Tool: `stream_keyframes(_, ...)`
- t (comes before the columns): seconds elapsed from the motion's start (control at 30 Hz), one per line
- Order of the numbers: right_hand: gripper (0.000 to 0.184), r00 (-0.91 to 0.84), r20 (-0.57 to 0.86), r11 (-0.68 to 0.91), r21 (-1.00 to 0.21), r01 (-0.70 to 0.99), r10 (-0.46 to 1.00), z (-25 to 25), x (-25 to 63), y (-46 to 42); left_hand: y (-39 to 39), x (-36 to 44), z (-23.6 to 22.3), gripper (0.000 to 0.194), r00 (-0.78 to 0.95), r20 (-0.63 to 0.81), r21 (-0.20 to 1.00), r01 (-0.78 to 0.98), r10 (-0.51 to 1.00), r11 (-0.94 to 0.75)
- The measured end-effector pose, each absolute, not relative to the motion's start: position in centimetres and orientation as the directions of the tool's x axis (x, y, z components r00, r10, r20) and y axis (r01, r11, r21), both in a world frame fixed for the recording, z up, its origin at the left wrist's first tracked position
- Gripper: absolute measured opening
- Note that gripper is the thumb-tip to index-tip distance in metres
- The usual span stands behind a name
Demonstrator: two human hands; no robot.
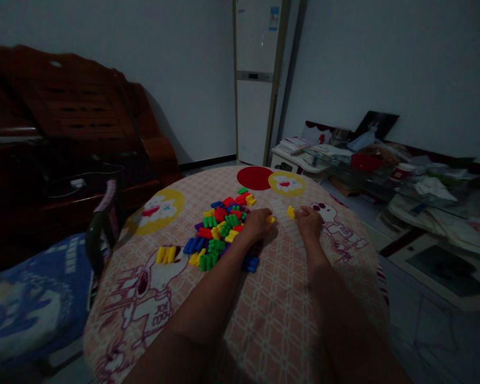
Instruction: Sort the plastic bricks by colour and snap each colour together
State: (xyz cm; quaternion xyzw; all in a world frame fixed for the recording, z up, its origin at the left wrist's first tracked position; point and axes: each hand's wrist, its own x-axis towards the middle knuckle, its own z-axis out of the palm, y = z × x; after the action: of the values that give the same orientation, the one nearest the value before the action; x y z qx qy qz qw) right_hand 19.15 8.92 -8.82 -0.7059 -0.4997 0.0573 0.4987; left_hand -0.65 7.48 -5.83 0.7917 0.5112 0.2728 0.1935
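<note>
My left hand [257, 225] is closed at the right edge of a heap of toy blocks, with a small yellow block [271, 219] showing at its fingertips. To its right, my right hand [309, 222] pinches another yellow block [290, 212]. A gap separates the two yellow pieces. The heap mixes ridged plastic blocks in red, green, blue and yellow, including a green block [209, 261] at its near side. My left forearm and hand hide part of the heap. Apart from it, on the left, lies a yellow block pair [166, 255].
A patterned cloth covers the round table [272, 320]. At the left stand a chair with a blue cushion [36, 298] and a wooden bench [76, 106]. A cluttered glass-topped stand [384, 170] is on the right; a tall white cabinet-like unit [256, 117] stands behind.
</note>
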Motion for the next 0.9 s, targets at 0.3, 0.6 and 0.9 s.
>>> stream_keyframes(0.3, 0.039, 0.021, 0.730, 0.531, -0.517, 0.671, 0.683, -8.1, 15.4, 7.6, 7.8, 0.4, -6.3, 0.023, 0.259, -0.015, 0.942, -0.320, 0.966, 0.101)
stream_keyframes(0.6, 0.047, -0.182, 0.613, 0.605, -0.603, 0.520, 0.768, -7.3, 14.4, 7.2, 8.6, -1.1, -6.0, 0.029, 0.193, -0.053, 0.945, -0.308, 0.980, 0.111)
stream_keyframes(0.9, 0.025, -0.037, 0.426, 0.398, -0.807, 0.435, 0.904, -6.3, 15.2, 6.9, 8.3, -0.8, -6.1, 0.018, 0.161, 0.034, 0.987, -0.162, 0.986, -0.007)
